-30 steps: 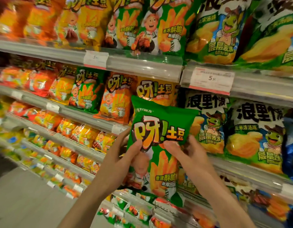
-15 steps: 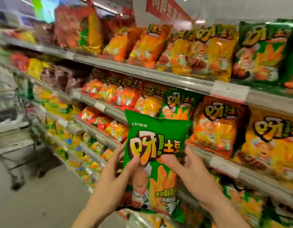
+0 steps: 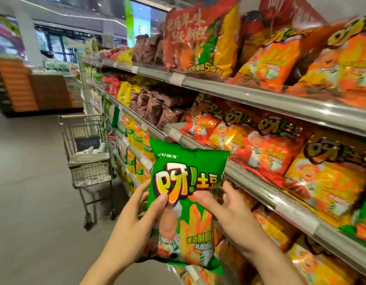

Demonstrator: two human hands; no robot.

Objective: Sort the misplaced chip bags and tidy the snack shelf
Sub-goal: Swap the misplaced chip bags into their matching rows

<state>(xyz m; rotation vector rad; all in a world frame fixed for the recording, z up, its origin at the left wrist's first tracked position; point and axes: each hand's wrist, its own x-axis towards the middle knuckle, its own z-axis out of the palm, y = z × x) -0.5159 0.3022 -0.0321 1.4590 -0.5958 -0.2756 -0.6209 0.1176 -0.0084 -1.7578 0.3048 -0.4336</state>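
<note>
Currently you hold the green chip bag [image 3: 186,194] upright in front of the snack shelf [image 3: 280,103], off the boards, out over the aisle. Your left hand [image 3: 137,223] grips its left edge, thumb pressed on the front; your right hand [image 3: 225,214] grips the right edge, thumb likewise on the front, fingers behind. Shelf contents: orange and red chip bags [image 3: 245,145] fill the tier beside the green bag; brown bags [image 3: 157,108] sit farther down. A wire shopping cart [image 3: 87,153] stands well apart in the aisle, with white items in its basket, too blurred to identify.
</note>
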